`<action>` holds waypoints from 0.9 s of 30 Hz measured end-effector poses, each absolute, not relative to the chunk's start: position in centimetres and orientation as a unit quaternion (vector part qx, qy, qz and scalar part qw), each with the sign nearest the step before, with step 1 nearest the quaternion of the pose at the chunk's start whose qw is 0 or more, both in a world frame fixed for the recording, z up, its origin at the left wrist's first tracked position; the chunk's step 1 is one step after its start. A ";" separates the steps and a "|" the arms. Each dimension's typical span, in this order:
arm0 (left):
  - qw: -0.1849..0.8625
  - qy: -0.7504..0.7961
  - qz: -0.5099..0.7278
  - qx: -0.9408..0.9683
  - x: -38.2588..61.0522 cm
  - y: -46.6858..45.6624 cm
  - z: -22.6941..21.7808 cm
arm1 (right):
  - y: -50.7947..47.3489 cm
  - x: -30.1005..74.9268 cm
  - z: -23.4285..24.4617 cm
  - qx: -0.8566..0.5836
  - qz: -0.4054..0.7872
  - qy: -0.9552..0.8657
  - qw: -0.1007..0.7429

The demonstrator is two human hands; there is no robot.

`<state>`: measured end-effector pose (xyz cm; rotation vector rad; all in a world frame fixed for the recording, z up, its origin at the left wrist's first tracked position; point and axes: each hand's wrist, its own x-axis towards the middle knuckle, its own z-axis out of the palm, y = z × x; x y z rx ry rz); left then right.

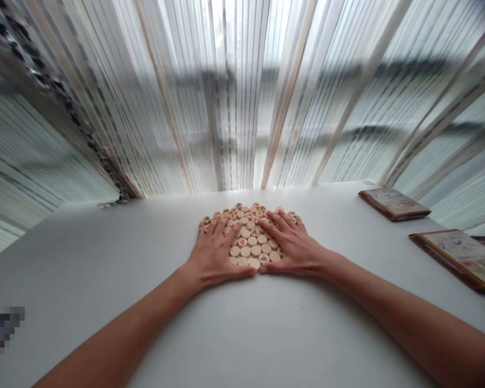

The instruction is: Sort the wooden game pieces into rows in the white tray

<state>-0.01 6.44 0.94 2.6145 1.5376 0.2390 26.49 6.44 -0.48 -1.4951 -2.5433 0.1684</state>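
Round wooden xiangqi pieces (253, 241) lie flat in a tight cluster on the white table (250, 328). Some show red or black characters; others have a plain face up. My left hand (214, 250) rests on the left side of the cluster, fingers spread, thumb along the near edge. On the right side, my right hand (293, 245) lies likewise with its fingers apart. The two thumb tips almost meet at the near edge of the pieces. Both palms and fingers hide some of the pieces.
Two flat brown-edged boxes with pictured tops stand at the right, a farther box (394, 203) and a nearer box (461, 256). Striped sheer curtains (242, 108) hang behind the table's far edge. A beaded chain (84, 126) hangs at the left. A blurred-out patch sits at lower left.
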 end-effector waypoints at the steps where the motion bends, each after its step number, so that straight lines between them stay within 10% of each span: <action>1: 0.050 0.506 0.077 0.858 0.0 6.4 0.9 | 6.4 26.5 -0.5 -0.505 0.058 -0.856 0.090; 27: 0.027 0.492 0.124 0.861 -0.3 6.3 0.2 | 6.2 26.9 -0.9 -0.495 0.054 -0.858 0.122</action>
